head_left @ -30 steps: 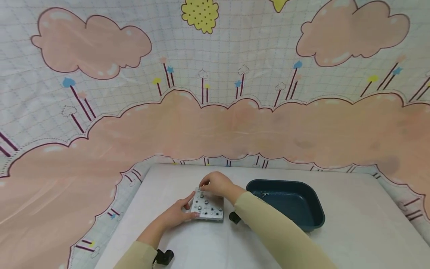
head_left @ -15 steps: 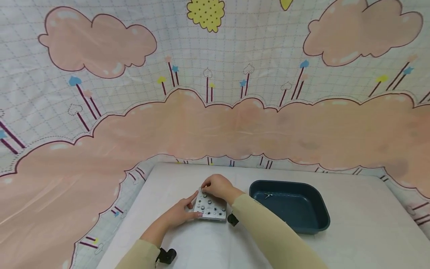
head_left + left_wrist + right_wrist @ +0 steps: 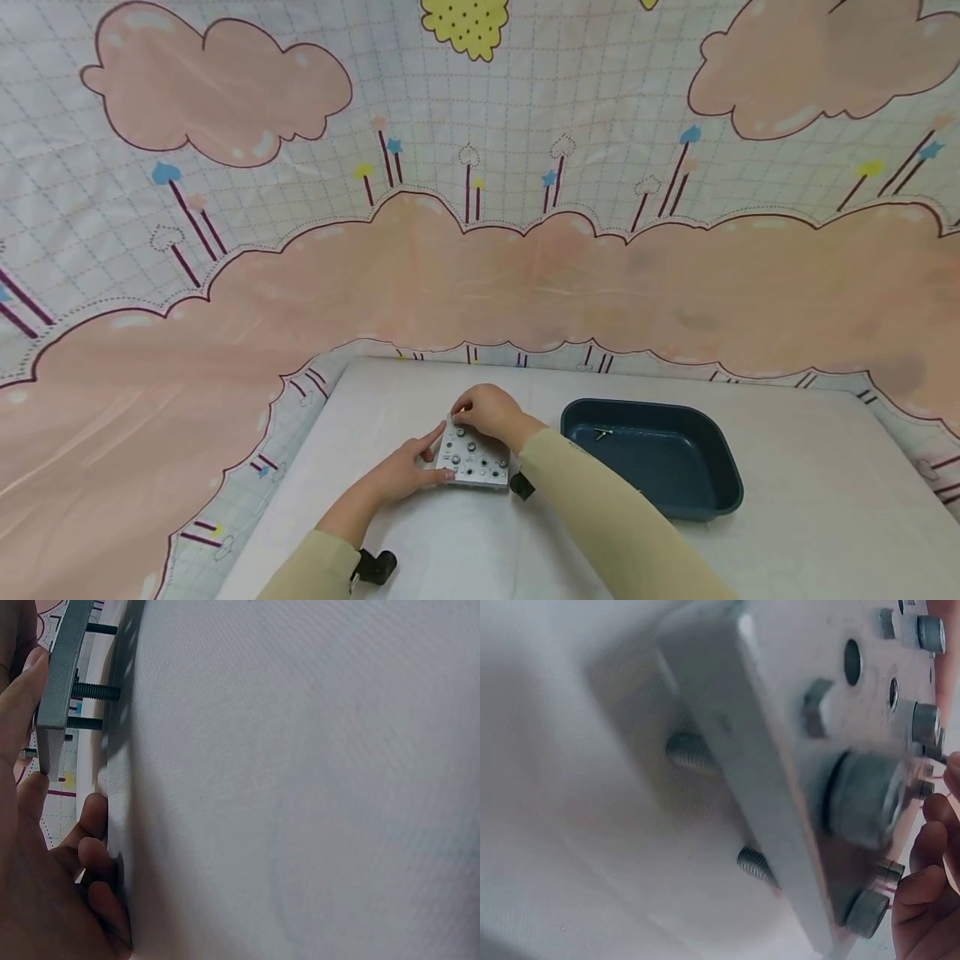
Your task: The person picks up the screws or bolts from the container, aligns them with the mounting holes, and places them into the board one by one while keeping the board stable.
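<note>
A silver metal plate (image 3: 477, 473) with holes and several bolts lies at the middle of the white table. My left hand (image 3: 401, 475) grips its left side, thumb at the near corner and forefinger at the far one. Over the far left corner, my right hand (image 3: 491, 410) pinches a small screw (image 3: 936, 754), mostly hidden by the fingertips. Socket-head bolts (image 3: 866, 799) of different sizes stand in the plate in the right wrist view. Their threaded shanks (image 3: 96, 691) stick out below it in the left wrist view, where the plate's edge is raised off the cloth.
Right of the plate stands a dark blue tray (image 3: 701, 500) with a few small metal screws (image 3: 602, 434) inside, partly behind the right sleeve. Black wrist cameras (image 3: 375, 567) sit at both wrists. A patterned curtain (image 3: 525, 283) hangs behind the table.
The head view has shifted slightly, so everything appears a little further right. Both hands keep their places on the plate; the right fingers stay at its far left corner.
</note>
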A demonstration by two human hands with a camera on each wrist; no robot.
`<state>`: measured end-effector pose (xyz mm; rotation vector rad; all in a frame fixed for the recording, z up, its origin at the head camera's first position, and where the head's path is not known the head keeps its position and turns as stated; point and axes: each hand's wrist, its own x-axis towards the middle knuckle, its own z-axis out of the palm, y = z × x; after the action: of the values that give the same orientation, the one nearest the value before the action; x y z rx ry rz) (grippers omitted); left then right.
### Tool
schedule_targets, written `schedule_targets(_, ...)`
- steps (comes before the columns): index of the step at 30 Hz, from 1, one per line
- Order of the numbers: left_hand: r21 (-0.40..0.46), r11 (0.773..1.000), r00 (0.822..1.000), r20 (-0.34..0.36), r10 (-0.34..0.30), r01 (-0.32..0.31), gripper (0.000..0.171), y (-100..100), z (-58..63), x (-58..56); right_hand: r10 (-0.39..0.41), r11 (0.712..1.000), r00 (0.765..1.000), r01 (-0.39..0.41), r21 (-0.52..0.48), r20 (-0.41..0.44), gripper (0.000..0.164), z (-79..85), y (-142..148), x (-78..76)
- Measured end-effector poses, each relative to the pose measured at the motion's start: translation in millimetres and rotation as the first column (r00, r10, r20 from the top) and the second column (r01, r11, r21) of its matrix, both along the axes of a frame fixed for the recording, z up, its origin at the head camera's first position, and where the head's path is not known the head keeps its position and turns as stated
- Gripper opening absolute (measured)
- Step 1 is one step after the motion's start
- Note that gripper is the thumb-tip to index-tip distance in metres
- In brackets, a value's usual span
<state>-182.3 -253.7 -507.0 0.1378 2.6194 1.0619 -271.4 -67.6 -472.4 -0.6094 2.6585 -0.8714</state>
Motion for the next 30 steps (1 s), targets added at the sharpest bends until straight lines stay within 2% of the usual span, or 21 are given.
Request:
schedule_targets(15, -0.011, 1.0, 1.0, 0.006, 0.007, -0.007, 0.094, -0.2, -3.5, -2.4, 0.038, 0.994, 0.998, -0.032, 0.108, -0.05, 0.012, -0.2, -1.9, -1.5)
schedule_targets(24, -0.017, 1.0, 1.0, 0.0, -0.004, 0.004, 0.094, 0.8, 0.9, -1.4, 0.076, 0.984, 0.994, -0.061, 0.166, -0.082, 0.013, -3.4, -3.1, -2.2)
schedule_targets(30, -0.022, 1.0, 1.0, 0.01, 0.018, -0.018, 0.094, 0.1, 1.2, -1.0, 0.065, 0.988, 0.996, -0.055, 0.147, -0.064, 0.015, 4.5, -0.9, -0.2)
